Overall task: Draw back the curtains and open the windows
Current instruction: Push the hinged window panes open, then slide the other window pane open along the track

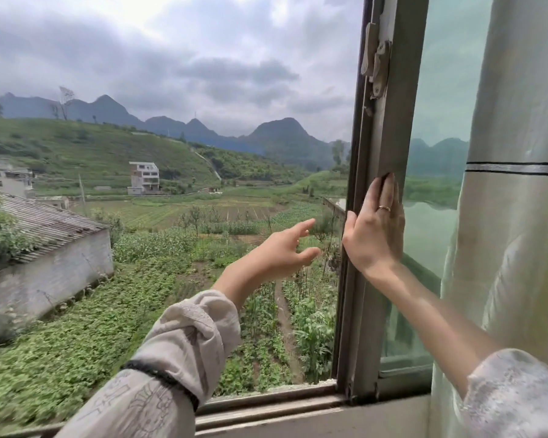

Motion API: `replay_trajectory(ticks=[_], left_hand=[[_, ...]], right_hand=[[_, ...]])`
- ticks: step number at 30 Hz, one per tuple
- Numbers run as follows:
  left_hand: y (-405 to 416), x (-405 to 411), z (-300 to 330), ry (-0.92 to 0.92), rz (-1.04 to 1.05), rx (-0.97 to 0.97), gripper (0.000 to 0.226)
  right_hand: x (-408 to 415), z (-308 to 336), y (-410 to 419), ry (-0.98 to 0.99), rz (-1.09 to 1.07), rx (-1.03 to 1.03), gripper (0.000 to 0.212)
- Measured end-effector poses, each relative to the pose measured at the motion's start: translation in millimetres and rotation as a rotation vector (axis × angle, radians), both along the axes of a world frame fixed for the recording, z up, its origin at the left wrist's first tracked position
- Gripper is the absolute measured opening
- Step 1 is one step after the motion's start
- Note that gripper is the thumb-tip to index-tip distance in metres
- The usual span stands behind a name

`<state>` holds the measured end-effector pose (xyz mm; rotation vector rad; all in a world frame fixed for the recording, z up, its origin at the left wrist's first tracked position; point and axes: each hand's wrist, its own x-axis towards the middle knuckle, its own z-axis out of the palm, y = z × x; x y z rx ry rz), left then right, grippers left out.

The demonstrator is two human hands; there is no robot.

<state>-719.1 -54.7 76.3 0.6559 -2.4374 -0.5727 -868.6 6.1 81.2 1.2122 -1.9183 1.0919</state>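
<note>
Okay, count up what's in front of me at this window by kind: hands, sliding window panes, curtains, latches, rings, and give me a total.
Hands: 2, the left hand open in the air, the right hand flat on the window frame
Sliding window panes: 1, pushed to the right
Curtains: 1
Latches: 1
Rings: 1, on the right hand
Total: 6
</note>
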Motion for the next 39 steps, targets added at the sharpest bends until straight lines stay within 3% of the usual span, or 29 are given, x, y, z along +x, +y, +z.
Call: replay_trajectory(ticks=[4,10,14,21,29,39], left_hand=[[-11,95,-1,-0.093,0.145,-0.031,0.049],[-23,262,-13,-0.138,0.382,-0.008,0.030],[-27,387,-17,-0.182,0.624,-0.062,0.025],[-9,595,-33,-0.256,0.977,-0.012,0.025],[24,781,-40,-0.265,1.289,0.061,0.028],[-19,948,-22,-0.214,1.524,0.017,0.028]], right_hand=[[61,-5,-10,0.065,0.080,0.103,0.058],[220,-4,-47,0.267,0.537,0.384,0.028],[346,-4,-71,0.346,0.909,0.544,0.025],[545,-22,-112,0.507,1.179,0.744,0.028],[747,-33,-153,0.691,1.420,0.810,0.027],[956,-15,-238,0.864,1.492,0.681,0.031]])
